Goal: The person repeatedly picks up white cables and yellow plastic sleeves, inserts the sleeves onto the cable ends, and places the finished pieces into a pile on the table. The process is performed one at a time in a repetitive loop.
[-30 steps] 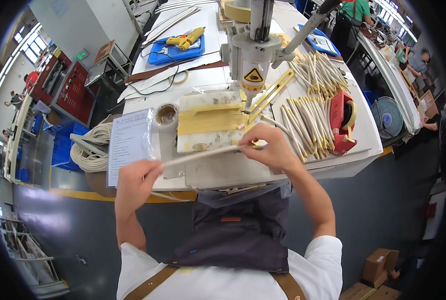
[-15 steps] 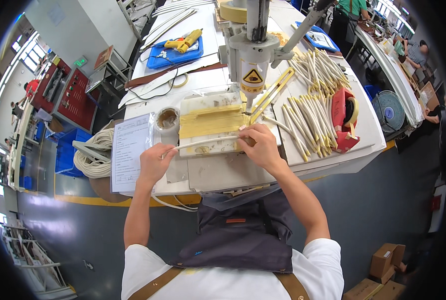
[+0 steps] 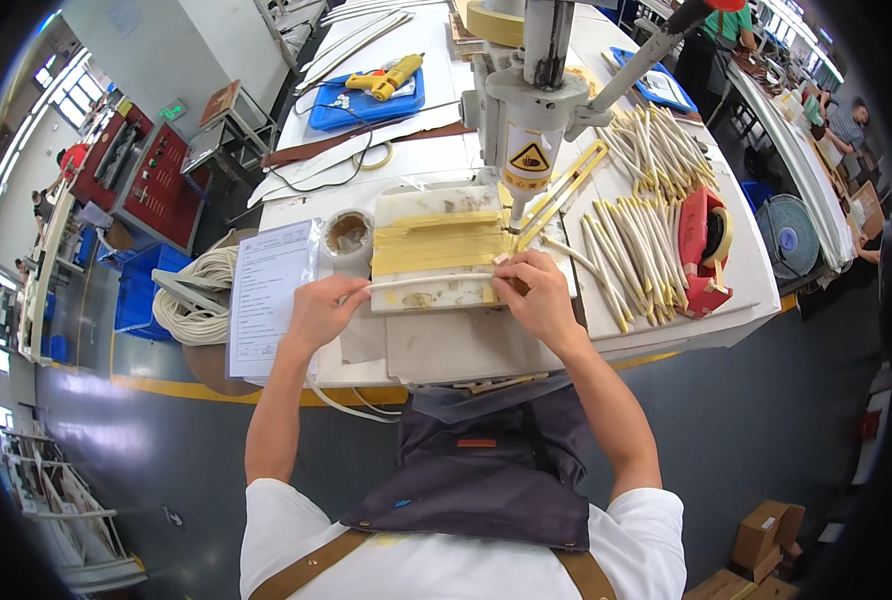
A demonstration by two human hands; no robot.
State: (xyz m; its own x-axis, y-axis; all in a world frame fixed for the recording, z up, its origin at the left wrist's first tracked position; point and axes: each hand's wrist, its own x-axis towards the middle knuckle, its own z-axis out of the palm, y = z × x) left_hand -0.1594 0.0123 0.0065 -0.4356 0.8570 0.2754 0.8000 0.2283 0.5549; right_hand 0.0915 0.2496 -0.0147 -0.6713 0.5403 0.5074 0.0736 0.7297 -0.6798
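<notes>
A short white cord (image 3: 431, 281) is stretched between my two hands, above the near part of a whitish board (image 3: 446, 298). My left hand (image 3: 328, 308) pinches its left end, and my right hand (image 3: 538, 295) grips the other end, fingers curled in. Yellow tape strips (image 3: 436, 245) lie across the board just beyond the cord. Over the board's right side stands a grey lever press (image 3: 533, 105), its narrow tip (image 3: 515, 215) close to the tape's right end. A small pale piece shows at my right fingertips; I cannot tell what it is.
Right of the board lie many white cords with yellow ends (image 3: 631, 255) and a red tape dispenser (image 3: 704, 255). On the left are a tape roll (image 3: 348, 236), a printed sheet (image 3: 271, 300) and coiled white cord (image 3: 201, 300). Farther back, a yellow glue gun (image 3: 396, 77) sits on a blue tray (image 3: 366, 105).
The whole view has shifted slightly, with the table sitting farther right. The cord lies a little more level now. Both hands keep their hold on it.
</notes>
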